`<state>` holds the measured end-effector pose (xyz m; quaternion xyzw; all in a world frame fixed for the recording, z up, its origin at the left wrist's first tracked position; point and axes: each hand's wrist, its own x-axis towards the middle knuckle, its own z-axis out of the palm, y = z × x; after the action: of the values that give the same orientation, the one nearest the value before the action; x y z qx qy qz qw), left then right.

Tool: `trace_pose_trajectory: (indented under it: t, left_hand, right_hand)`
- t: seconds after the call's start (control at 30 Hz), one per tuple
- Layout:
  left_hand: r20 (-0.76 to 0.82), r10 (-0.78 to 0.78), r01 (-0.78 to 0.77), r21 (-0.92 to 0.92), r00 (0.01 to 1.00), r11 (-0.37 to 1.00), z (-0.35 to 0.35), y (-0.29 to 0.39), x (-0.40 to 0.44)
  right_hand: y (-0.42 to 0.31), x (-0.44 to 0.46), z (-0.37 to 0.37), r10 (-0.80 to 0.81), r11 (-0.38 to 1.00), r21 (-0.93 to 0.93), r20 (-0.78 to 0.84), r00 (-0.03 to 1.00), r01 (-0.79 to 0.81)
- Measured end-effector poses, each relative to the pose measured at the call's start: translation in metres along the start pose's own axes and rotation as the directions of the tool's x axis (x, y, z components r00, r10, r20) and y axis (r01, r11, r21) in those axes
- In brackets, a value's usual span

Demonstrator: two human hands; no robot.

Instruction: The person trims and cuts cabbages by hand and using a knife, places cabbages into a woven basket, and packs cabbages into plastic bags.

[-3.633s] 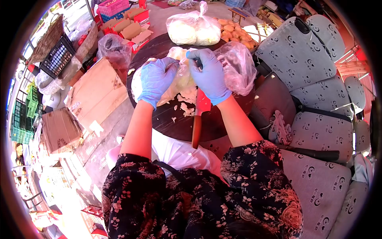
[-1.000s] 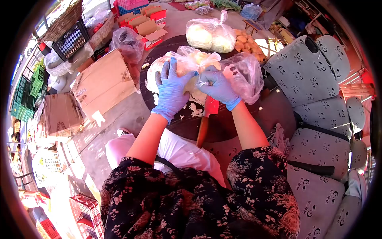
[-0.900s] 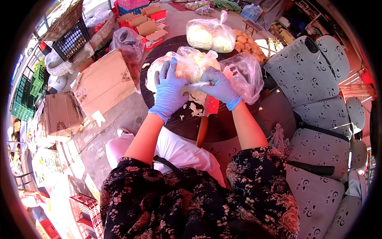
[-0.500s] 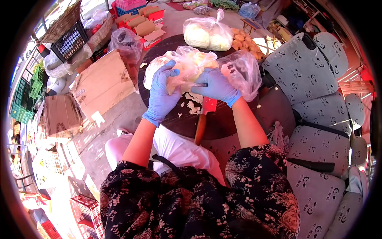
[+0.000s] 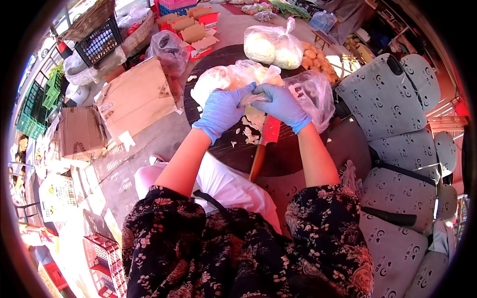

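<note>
Both hands wear blue gloves. My left hand and my right hand meet fingertip to fingertip, both pinching the gathered edge of a clear plastic bag. Pale, rounded contents show through this bag, which rests on the dark round table. Just below my right hand lies a cleaver with a red blade and a wooden handle that reaches past the table's near edge. White scraps are scattered left of the blade. A crumpled clear bag sits to the right.
A knotted bag of pale heads stands at the table's far side, beside a heap of orange-brown items. Cardboard and red boxes are on the left. Grey patterned seats stand at the right.
My left hand's spread fingers have closed onto the bag's edge and come together with my right hand. The whole view has shifted slightly, moving the scene right and down.
</note>
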<state>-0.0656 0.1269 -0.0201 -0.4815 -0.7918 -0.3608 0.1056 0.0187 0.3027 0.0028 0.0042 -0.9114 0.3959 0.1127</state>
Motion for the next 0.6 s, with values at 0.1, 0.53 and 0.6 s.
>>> trace_pose_trajectory:
  t: [0.1,0.53,0.6]
  left_hand:
    - [0.101,-0.06,0.048,0.121,0.993,0.992,0.0,0.006,0.003]
    - [0.103,-0.118,0.113,0.05,0.988,0.992,0.011,0.015,0.003]
    - [-0.038,-0.098,0.098,-0.002,0.994,0.995,0.017,0.008,0.002]
  right_hand:
    - [-0.003,-0.002,-0.003,0.023,0.994,0.102,0.007,1.0,-0.024]
    - [0.01,0.0,-0.01,0.05,0.958,0.273,0.154,0.987,-0.091]
    - [0.003,-0.002,-0.011,0.08,0.97,0.218,0.121,0.989,-0.105]
